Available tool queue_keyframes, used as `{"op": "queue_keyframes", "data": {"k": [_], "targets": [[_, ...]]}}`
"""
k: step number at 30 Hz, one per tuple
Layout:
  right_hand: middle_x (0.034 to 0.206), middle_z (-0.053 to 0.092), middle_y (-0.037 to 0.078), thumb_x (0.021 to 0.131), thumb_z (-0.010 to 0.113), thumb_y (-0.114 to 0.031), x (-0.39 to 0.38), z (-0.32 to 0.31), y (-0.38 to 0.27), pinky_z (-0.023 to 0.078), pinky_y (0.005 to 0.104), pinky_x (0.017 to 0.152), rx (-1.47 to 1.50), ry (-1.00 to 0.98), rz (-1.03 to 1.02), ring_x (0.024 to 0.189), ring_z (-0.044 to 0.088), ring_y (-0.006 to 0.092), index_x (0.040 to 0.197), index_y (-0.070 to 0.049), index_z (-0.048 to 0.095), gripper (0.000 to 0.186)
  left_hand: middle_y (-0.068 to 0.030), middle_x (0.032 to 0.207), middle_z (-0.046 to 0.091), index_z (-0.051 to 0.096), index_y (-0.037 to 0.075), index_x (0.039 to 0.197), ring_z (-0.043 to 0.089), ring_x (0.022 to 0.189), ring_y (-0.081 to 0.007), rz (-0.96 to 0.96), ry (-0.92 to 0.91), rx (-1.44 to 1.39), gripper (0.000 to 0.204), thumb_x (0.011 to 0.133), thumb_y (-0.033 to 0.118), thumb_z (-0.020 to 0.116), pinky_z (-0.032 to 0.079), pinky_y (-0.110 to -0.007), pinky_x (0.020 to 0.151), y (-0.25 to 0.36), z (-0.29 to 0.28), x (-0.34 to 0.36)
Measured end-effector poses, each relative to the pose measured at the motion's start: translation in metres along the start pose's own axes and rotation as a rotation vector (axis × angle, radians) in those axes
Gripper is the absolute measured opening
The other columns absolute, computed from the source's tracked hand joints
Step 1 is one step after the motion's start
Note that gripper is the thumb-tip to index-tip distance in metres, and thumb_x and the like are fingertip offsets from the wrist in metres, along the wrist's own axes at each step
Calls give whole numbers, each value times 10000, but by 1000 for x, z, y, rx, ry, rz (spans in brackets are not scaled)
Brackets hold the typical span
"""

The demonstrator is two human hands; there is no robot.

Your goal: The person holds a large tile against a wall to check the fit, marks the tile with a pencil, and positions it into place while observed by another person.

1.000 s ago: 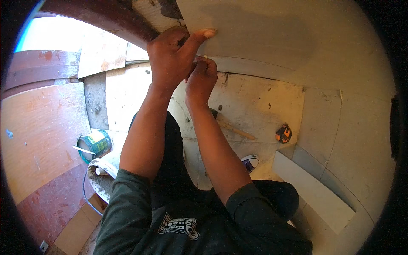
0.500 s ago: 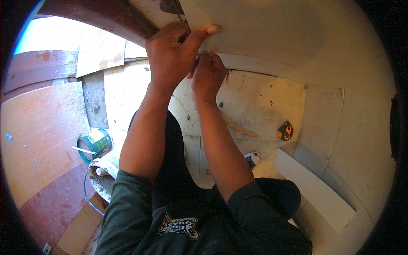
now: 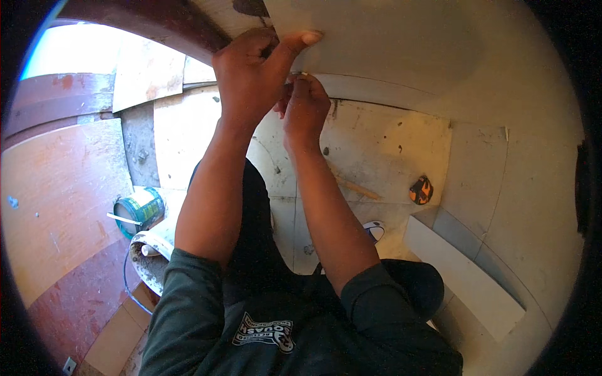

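Near, a dark shirt [image 3: 301, 319] bore a white print [image 3: 263, 333]. Left, a dirty white container [image 3: 164, 243] held a pale cylinder [image 3: 149, 250]; beyond was a green pail [image 3: 149, 212], pale-labelled, contents unclear. Farther, the right hand [image 3: 306, 114] was pinched closed, its hold indiscernible; the left hand [image 3: 249, 78] clasped the far grey panel's [image 3: 401, 44] left corner, thumb spread.

Pretty grubby floor [image 3: 389, 163] in here tbh, pale with seams and dark specks. Bright glare [image 3: 69, 50] beyond its far left corner. Along the left edge: a rough grey patch [image 3: 139, 144], scuffed wood-toned panel [image 3: 63, 194], reddish surface [image 3: 81, 276].
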State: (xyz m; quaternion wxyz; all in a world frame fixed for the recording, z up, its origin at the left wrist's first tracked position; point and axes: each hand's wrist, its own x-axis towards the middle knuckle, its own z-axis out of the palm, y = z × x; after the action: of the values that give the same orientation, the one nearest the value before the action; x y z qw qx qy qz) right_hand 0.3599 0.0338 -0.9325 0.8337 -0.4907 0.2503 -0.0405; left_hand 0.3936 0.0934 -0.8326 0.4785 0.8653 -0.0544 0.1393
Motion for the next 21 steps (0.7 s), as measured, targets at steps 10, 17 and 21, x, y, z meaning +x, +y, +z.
{"op": "queue_keyframes", "data": {"k": [10,17,21], "targets": [[721,668,104,1000,465,-183,2,-15,11,437,286,465,-64,-2,5,511,584,136,956,14,600,243,-41,507,459,572,1,599,383,512,-99,94,32,70,475,848,355,767,374,-313,494,-6,2,3],[802,695,109,1001,486,-182,-7,-24,6,446,270,486,-119,-49,-51,534,597,136,952,3,608,227,-16,531,525,662,57,700,452,488,-88,212,34,154,337,856,338,762,384,-285,462,-7,1,3],[850,701,99,979,565,-214,-11,-34,1,473,271,561,-51,7,-41,634,628,138,1005,-7,588,210,-27,527,476,568,-1,613,381,534,-97,156,27,156,474,847,360,768,388,-307,513,-6,1,3]]}}
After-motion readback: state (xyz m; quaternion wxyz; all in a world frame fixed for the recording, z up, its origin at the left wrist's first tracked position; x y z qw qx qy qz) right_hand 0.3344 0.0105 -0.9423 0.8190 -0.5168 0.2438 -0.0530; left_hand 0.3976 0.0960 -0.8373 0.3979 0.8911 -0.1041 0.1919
